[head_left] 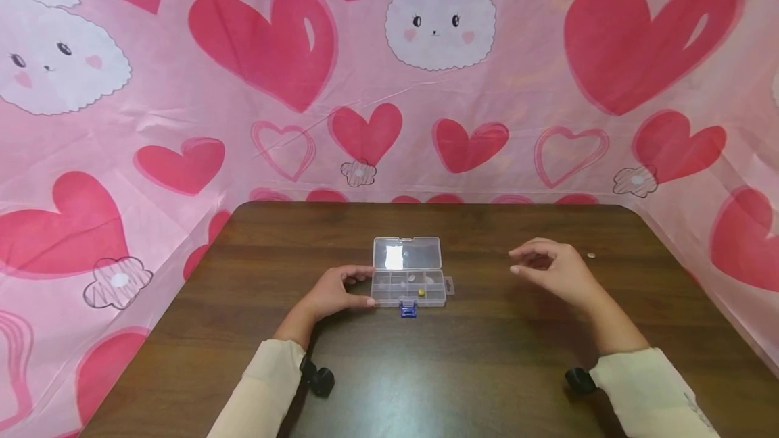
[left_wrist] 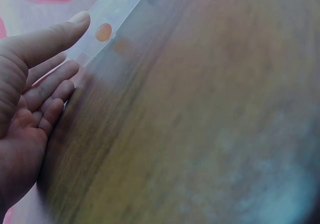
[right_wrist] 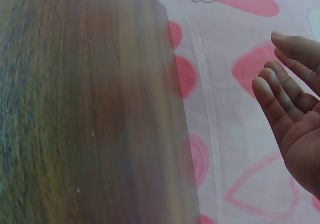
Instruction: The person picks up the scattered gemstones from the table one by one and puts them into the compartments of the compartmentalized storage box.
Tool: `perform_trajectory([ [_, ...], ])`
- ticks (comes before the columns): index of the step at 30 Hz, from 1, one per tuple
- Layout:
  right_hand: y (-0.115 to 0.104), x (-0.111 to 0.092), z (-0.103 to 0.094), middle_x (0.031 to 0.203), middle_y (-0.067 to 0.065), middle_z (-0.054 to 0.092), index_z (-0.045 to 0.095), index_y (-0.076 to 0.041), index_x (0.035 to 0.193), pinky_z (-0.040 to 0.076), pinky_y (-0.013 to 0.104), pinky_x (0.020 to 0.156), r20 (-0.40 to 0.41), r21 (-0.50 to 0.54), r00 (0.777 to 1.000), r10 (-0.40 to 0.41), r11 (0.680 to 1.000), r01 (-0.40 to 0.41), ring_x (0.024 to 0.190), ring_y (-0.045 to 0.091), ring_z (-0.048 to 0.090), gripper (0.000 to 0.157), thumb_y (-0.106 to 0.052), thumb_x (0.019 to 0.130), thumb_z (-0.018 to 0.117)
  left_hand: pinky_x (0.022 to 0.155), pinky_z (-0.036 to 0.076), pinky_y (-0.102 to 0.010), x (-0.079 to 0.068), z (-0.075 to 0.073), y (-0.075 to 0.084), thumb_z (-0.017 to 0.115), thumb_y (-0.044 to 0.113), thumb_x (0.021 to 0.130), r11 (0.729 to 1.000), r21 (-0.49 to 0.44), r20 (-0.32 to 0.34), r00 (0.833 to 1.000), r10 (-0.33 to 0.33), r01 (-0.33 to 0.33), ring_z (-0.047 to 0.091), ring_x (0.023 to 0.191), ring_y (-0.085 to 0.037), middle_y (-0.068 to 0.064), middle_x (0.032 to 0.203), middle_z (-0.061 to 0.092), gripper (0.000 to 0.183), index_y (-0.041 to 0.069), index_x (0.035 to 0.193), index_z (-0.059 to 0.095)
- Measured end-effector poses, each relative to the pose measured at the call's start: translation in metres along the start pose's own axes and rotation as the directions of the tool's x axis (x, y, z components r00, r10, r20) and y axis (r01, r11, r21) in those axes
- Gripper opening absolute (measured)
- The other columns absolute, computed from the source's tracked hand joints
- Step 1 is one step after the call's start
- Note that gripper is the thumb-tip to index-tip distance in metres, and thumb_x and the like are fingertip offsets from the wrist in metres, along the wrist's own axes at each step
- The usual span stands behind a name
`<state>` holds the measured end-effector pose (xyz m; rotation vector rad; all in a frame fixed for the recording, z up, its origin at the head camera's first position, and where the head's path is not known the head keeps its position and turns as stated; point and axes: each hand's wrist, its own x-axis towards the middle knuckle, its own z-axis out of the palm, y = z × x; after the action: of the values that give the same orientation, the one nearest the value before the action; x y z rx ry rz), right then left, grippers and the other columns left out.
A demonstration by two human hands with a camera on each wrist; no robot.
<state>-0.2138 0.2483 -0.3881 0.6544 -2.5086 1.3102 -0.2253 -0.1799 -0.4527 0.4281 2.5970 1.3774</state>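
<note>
A clear plastic compartment box [head_left: 389, 303] lies on the table with its lid [head_left: 420, 252] raised at the back and a blue latch [head_left: 408, 309] at its front. Inside are a small yellow round piece [head_left: 421, 293] and several pale pieces. At the box's left end, my left hand [head_left: 331, 293] rests its thumb and fingertips against the side. In the left wrist view, an orange-looking round piece [left_wrist: 103, 32] shows through the box wall. My right hand [head_left: 560, 269] hovers over the table right of the box, thumb and fingers apart, nothing visible between them.
A small pale disc [head_left: 591, 255] lies on the wooden table [head_left: 487, 370] beyond my right hand. A clear hanging tab [head_left: 449, 285] sticks out from the box's right end. Pink cloth [head_left: 523, 86] with hearts and rabbits hangs around the table's back and sides.
</note>
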Motion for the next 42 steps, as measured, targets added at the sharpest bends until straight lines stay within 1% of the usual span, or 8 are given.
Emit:
perform_trajectory([
  [8, -0.030, -0.003, -0.009, 0.087, 0.005, 0.067, 0.071, 0.004, 0.095, 0.051, 0.017, 0.067, -0.012, 0.010, 1.000, -0.005, 1.000, 0.005, 0.075, 0.012, 0.064, 0.021, 0.010, 0.076, 0.077, 0.099, 0.044, -0.043, 0.000, 0.000, 0.000, 0.089, 0.032, 0.070, 1.000, 0.004, 0.000, 1.000, 0.006, -0.006, 0.056, 0.108, -0.020, 0.003, 0.116, 0.065, 0.061, 0.017, 0.126, 0.067],
  [12, -0.033, -0.006, -0.013, 0.087, 0.005, 0.068, 0.071, 0.004, 0.096, 0.051, 0.018, 0.066, -0.018, 0.002, 1.000, 0.013, 1.000, -0.013, 0.075, 0.011, 0.063, 0.021, 0.009, 0.076, 0.077, 0.099, 0.044, -0.043, 0.000, 0.000, 0.000, 0.088, 0.033, 0.071, 1.000, 0.005, 0.002, 1.000, 0.012, -0.012, 0.056, 0.108, -0.020, 0.003, 0.117, 0.065, 0.062, 0.016, 0.126, 0.066],
  [17, -0.016, -0.009, -0.017, 0.087, 0.003, 0.068, 0.072, 0.002, 0.097, 0.049, 0.017, 0.065, -0.039, -0.041, 0.999, 0.006, 0.999, -0.008, 0.074, 0.010, 0.063, 0.023, 0.008, 0.076, 0.078, 0.099, 0.044, -0.044, 0.000, 0.000, 0.000, 0.088, 0.033, 0.071, 1.000, 0.009, 0.002, 1.000, 0.026, -0.026, 0.056, 0.108, -0.020, 0.002, 0.117, 0.066, 0.062, 0.015, 0.126, 0.066],
  [21, 0.005, -0.011, -0.020, 0.089, 0.001, 0.069, 0.073, -0.001, 0.099, 0.050, 0.016, 0.067, -0.052, -0.042, 0.999, 0.008, 0.999, -0.011, 0.076, 0.008, 0.064, 0.025, 0.005, 0.076, 0.079, 0.098, 0.044, -0.044, -0.001, 0.000, 0.000, 0.089, 0.033, 0.070, 1.000, 0.003, 0.001, 1.000, 0.028, -0.028, 0.056, 0.107, -0.020, 0.003, 0.116, 0.066, 0.062, 0.015, 0.125, 0.067],
  [24, 0.013, -0.012, -0.023, 0.090, -0.001, 0.069, 0.074, -0.004, 0.099, 0.050, 0.016, 0.068, -0.058, -0.025, 0.998, 0.023, 0.999, -0.024, 0.076, 0.007, 0.064, 0.024, 0.001, 0.077, 0.081, 0.098, 0.044, -0.043, 0.000, 0.000, -0.001, 0.089, 0.033, 0.070, 1.000, 0.000, -0.001, 1.000, 0.029, -0.029, 0.056, 0.106, -0.020, 0.003, 0.115, 0.066, 0.062, 0.015, 0.125, 0.067],
  [31, 0.016, -0.015, -0.030, 0.089, -0.003, 0.069, 0.074, -0.006, 0.099, 0.050, 0.016, 0.068, -0.072, -0.036, 0.996, 0.055, 0.998, -0.058, 0.076, 0.007, 0.063, 0.022, -0.005, 0.079, 0.081, 0.099, 0.044, -0.045, -0.001, 0.000, -0.001, 0.088, 0.033, 0.071, 0.999, 0.005, 0.003, 0.999, 0.052, -0.052, 0.057, 0.107, -0.021, 0.000, 0.117, 0.066, 0.062, 0.013, 0.125, 0.066],
  [39, 0.019, -0.018, -0.040, 0.089, -0.008, 0.070, 0.072, -0.001, 0.102, 0.050, 0.015, 0.067, -0.094, -0.028, 0.991, 0.097, 0.995, -0.100, 0.075, 0.006, 0.064, 0.024, -0.004, 0.079, 0.080, 0.099, 0.044, -0.044, 0.000, 0.000, -0.001, 0.088, 0.034, 0.071, 0.999, 0.003, 0.005, 0.999, 0.044, -0.044, 0.057, 0.108, -0.021, 0.002, 0.117, 0.066, 0.062, 0.014, 0.125, 0.066],
  [42, 0.020, -0.019, -0.045, 0.088, -0.006, 0.071, 0.071, 0.000, 0.103, 0.050, 0.014, 0.068, -0.094, -0.038, 0.990, 0.109, 0.993, -0.113, 0.075, 0.006, 0.064, 0.025, -0.005, 0.080, 0.080, 0.099, 0.044, -0.045, 0.000, -0.001, -0.001, 0.088, 0.034, 0.071, 0.999, 0.004, 0.005, 0.999, 0.043, -0.043, 0.057, 0.108, -0.021, 0.001, 0.118, 0.066, 0.063, 0.014, 0.126, 0.066],
])
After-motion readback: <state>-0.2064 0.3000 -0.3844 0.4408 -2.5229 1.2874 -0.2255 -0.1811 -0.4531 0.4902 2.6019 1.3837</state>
